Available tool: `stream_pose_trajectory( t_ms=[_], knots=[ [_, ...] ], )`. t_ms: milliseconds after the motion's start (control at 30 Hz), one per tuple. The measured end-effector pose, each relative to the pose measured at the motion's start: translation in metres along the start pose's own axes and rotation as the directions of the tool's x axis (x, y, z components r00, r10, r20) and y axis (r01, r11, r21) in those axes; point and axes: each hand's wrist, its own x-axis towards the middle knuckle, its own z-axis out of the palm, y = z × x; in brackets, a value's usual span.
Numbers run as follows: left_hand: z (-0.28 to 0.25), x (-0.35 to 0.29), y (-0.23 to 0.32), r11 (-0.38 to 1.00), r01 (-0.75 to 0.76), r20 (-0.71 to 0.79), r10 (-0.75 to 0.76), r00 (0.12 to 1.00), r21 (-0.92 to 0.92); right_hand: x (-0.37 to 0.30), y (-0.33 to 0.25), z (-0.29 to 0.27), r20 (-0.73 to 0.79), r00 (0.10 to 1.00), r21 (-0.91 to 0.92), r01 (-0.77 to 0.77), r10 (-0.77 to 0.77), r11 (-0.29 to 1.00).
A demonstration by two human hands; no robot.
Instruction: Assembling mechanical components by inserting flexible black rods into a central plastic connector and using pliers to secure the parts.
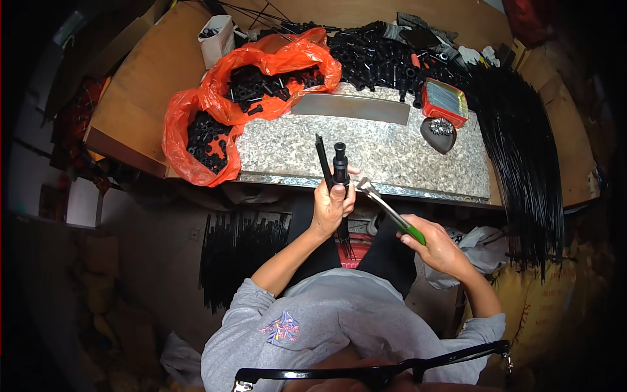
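Observation:
My left hand is closed around a black ridged plastic tube, held upright just off the table's near edge. A thin black rod leans beside the tube in the same grip, and thin black strands hang below the hand. My right hand is wrapped around the green grip of a hammer with a silvery shaft. The hammer's small metal head lies close to the left fingers, right of the tube; whether it touches them I cannot tell.
Orange plastic bags of small black parts stand on the speckled stone slab. Behind are a flat metal strip, heaped black tubes, a red box and a dark dish. Long black rods overhang the right edge.

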Motion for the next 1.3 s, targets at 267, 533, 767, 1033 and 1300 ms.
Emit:
stream_pose_trajectory(
  t_ms=[267,533,767,1033,1300],
  knots=[
    [-0.006,-0.005,-0.003,0.996,0.076,0.056,-0.074,0.996,-0.034,0.002,-0.021,-0.020,-0.154,0.977,-0.501,0.052,-0.149,0.864],
    [-0.008,0.001,0.001,0.982,0.175,0.204,-0.156,0.966,-0.075,0.016,0.007,-0.028,-0.177,0.926,-0.690,0.126,-0.335,0.713],
    [-0.019,0.011,-0.006,0.940,0.283,0.440,-0.176,0.881,-0.192,0.027,0.021,-0.027,-0.169,0.898,-0.648,0.209,-0.405,0.733],
    [0.000,0.006,-0.003,0.985,0.168,0.105,-0.162,0.981,-0.042,-0.003,-0.003,-0.017,-0.221,0.933,-0.664,0.070,-0.285,0.745],
    [0.011,0.002,-0.005,0.995,0.096,-0.038,-0.094,0.995,0.037,-0.012,-0.017,-0.020,-0.213,0.954,-0.636,0.028,-0.211,0.771]
  ],
)
